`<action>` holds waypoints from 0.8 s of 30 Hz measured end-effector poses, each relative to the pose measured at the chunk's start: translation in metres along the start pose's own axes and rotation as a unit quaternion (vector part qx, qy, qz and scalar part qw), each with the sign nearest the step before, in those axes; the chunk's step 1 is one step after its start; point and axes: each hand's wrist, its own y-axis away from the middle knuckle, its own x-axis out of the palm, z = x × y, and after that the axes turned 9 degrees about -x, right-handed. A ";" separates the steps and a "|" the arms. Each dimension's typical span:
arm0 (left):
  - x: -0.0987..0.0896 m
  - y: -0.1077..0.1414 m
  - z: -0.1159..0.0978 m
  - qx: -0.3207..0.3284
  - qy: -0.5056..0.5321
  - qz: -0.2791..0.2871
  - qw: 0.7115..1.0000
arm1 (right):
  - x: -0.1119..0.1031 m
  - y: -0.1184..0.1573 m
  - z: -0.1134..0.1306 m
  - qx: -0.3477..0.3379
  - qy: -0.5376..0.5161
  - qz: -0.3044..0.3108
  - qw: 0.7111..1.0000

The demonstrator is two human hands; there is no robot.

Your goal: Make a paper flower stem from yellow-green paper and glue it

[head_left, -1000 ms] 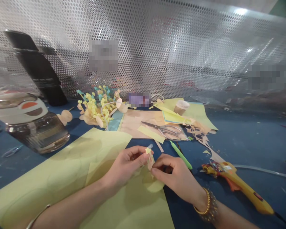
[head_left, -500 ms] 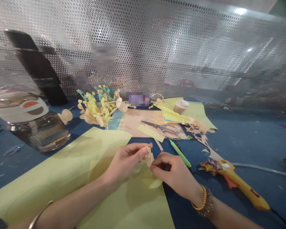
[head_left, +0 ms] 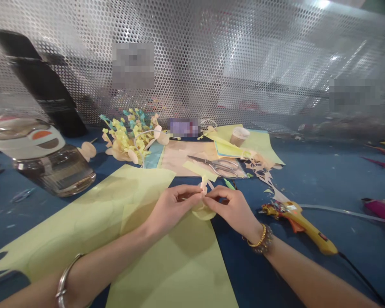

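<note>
My left hand (head_left: 176, 205) and my right hand (head_left: 229, 206) meet fingertip to fingertip, both pinching a small pale paper piece (head_left: 204, 185) that stands up between them. Just under the fingers is a rounded yellow paper piece (head_left: 203, 212); whether it is joined to the small piece I cannot tell. Large yellow paper sheets (head_left: 167, 265) lie beneath my hands and left forearm. Beyond my fingertips are a yellow paper strip (head_left: 199, 170) and scissors (head_left: 216, 164). A green stick (head_left: 229, 184) is partly hidden behind my right hand.
A yellow glue gun (head_left: 308, 229) lies at the right, its cord running forward. Paper flowers (head_left: 128, 139), a glass jar (head_left: 57, 171) and a black bottle (head_left: 45, 85) stand at the left. A roll (head_left: 239, 136) rests on papers behind. A perforated metal panel (head_left: 192, 64) closes the back.
My hands have come closer together at the fingertips. The small paper piece now points up above them, and my right hand covers more of the green stick. The view has shifted slightly.
</note>
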 end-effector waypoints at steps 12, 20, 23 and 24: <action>-0.006 0.006 -0.020 0.065 -0.032 -0.042 0.997 | -0.007 -0.004 -0.004 -0.053 0.038 -0.024 0.998; -0.086 -0.017 -0.071 0.165 -0.102 -0.233 0.953 | -0.003 -0.001 -0.005 -0.045 0.031 -0.011 0.998; -0.121 -0.041 -0.071 0.174 -0.050 -0.279 0.943 | -0.001 -0.001 -0.003 -0.060 0.034 -0.002 0.998; -0.129 -0.048 -0.071 0.169 -0.035 -0.296 0.939 | -0.001 -0.001 -0.003 -0.063 0.036 -0.002 0.997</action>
